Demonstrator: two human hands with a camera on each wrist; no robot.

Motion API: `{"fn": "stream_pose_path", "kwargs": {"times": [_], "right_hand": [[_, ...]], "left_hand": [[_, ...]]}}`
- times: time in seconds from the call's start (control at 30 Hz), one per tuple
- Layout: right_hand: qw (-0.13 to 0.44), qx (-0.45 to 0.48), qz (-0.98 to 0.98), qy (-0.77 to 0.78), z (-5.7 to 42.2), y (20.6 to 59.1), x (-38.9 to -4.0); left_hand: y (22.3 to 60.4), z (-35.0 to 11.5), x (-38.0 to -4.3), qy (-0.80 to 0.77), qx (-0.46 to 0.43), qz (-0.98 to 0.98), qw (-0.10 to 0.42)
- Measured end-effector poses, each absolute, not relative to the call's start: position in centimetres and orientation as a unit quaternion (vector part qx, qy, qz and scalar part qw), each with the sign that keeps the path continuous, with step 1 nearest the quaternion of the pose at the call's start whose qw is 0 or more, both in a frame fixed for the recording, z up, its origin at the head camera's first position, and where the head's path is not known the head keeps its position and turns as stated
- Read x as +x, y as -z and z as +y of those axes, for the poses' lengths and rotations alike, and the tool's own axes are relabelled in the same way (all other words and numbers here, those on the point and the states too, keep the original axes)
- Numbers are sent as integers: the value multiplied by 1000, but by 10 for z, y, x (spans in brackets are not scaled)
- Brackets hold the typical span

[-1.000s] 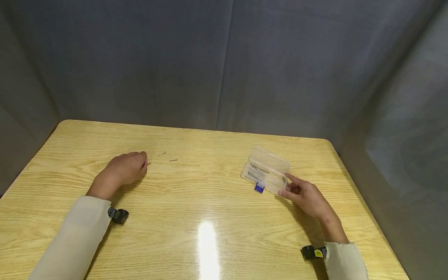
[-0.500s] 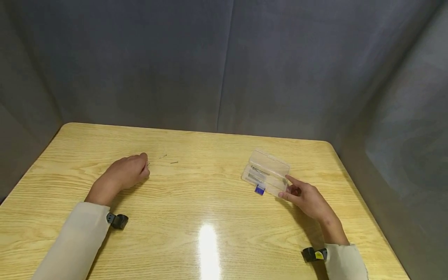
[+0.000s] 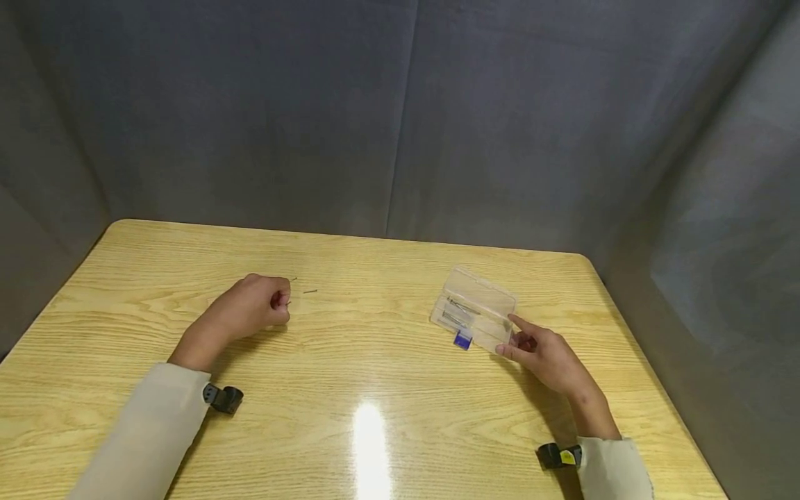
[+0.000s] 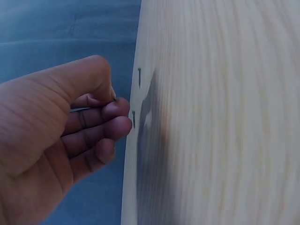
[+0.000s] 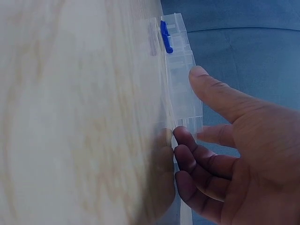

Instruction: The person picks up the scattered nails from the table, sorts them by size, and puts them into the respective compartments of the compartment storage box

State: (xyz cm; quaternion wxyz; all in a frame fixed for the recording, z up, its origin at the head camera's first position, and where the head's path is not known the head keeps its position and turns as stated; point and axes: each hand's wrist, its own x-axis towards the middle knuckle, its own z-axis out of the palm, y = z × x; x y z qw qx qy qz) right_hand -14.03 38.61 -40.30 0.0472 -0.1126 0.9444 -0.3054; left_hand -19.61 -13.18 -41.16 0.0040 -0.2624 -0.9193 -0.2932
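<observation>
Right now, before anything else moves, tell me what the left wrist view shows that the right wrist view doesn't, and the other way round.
Only the left wrist view shows the left hand, pinching what looks like a nail, and two more nails lying on the table nearby.

Only the right wrist view shows the right hand, holding the clear plastic box with its blue latch.

Both share the pale wood grain of the table and the cloth behind it.
</observation>
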Motion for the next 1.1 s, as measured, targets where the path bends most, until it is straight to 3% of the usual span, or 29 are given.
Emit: {"fn": "stream_pose_path", "kwargs": {"times": [0.4, 1.1], "right_hand": [[43, -110, 948, 296, 386, 403, -140], [49, -110, 946, 302, 386, 401, -140]], "left_hand": [[408, -101, -197, 346, -273, -897, -38], [400, -30, -205, 334, -325, -884, -30]]}}
